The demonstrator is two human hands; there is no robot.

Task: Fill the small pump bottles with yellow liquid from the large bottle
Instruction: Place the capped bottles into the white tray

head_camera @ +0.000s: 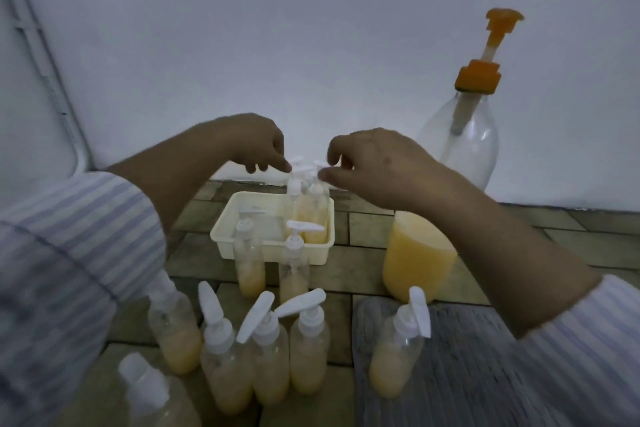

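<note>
A cream plastic basket (pixel 221 236) stands on the tiled floor with small pump bottles (pixel 317 215) of yellow liquid in its far right corner. My left hand (pixel 249 142) and my right hand (pixel 377 166) hover over them, fingertips touching their white pump heads (pixel 304 168). Several small pump bottles (pixel 306 354), partly filled with yellow liquid, stand in front of the basket. A wide container of yellow liquid (pixel 415 263) sits under my right forearm. A large clear bottle with an orange pump (pixel 467 128) stands by the wall, looking nearly empty.
A grey mat (pixel 467 374) lies at the lower right with one small bottle (pixel 394 357) at its edge. A white wall closes off the back, and a white frame runs down the left. My striped sleeves fill both lower corners.
</note>
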